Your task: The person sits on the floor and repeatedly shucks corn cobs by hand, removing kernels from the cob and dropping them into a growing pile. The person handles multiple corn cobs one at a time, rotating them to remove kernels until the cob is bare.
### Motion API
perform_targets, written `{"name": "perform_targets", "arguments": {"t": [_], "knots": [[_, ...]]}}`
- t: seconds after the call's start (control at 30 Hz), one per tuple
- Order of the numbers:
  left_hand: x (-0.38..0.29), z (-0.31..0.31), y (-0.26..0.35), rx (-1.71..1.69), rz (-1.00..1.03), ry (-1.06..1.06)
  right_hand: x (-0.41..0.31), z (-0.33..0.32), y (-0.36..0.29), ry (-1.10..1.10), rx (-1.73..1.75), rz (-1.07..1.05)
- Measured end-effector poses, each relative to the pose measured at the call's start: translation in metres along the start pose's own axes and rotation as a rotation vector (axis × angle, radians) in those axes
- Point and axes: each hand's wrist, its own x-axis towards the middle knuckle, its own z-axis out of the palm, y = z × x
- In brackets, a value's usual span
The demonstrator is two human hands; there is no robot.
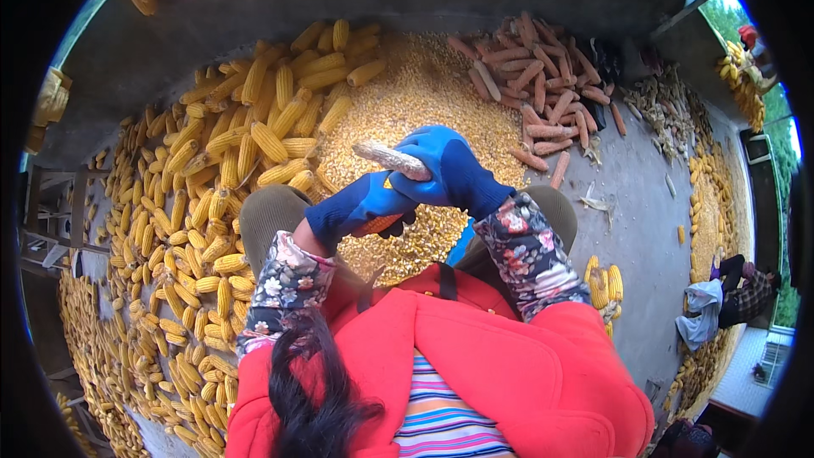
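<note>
Both my hands wear blue coated gloves and meet over a heap of loose corn kernels [420,98]. My right hand [439,165] is closed around a pale, bare corn cob [391,159], which points to the left. Just below and left of it, my left hand [369,203] grips an ear of corn [378,224], whose orange underside shows between the fingers; the rest of it is hidden by the gloves. The two hands touch. More kernels lie between my knees, beside a strip of blue material [462,243].
Whole yellow ears [267,140] are piled at the left. Stripped reddish cobs [540,76] lie at the upper right, near dry husks [661,108]. A few ears [604,286] rest on the concrete floor [636,203] at right. A person [744,292] sits at far right.
</note>
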Motion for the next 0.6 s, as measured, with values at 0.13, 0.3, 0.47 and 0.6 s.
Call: {"name": "perform_targets", "arguments": {"t": [0.13,0.3,0.47,0.6], "knots": [[0.005,0.006,-0.023,-0.070,-0.086,-0.011,-0.021,0.031,0.006,-0.082,0.014,0.286],[0.026,0.040,-0.053,0.999,-0.129,0.001,-0.025,0.092,0.012,-0.145,-0.088,0.738],[0.031,0.049,-0.067,0.891,-0.032,0.224,-0.017,0.089,0.063,-0.123,-0.045,0.509],[0.021,0.008,-0.044,0.590,0.016,0.585,0.005,0.011,0.069,0.618,0.620,0.531]]}}
